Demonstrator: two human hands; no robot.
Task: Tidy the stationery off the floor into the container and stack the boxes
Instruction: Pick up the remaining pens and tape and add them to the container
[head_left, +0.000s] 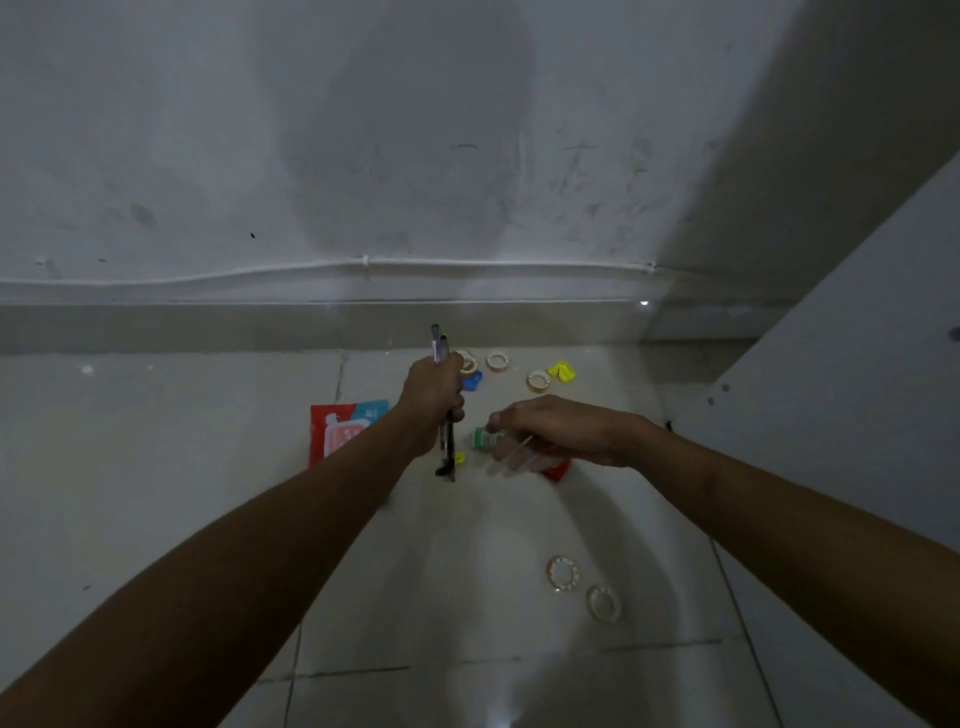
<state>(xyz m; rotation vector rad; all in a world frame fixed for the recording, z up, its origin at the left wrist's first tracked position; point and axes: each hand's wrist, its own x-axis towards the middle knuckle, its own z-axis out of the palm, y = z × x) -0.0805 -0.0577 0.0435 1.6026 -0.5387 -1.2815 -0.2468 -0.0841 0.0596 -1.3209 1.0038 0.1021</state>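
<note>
Black and clear pens (442, 405) bunched upright in left hand (432, 402), fingers clamped round them, presumably to gather more. Right hand (558, 428) just right of pens, fingers loosely spread over green-capped item (484, 437); contact unclear. Tape rolls (537, 381) beyond pens, two nearer. Red packet (337, 434) left of pens. No container visible.

I can read nothing for certain here. The red and blue packet (345, 428) on the floor beside my left hand (434, 400) carries white marks, too blurred to make out. The small green item (482, 438) right of that hand shows no legible label.
</note>
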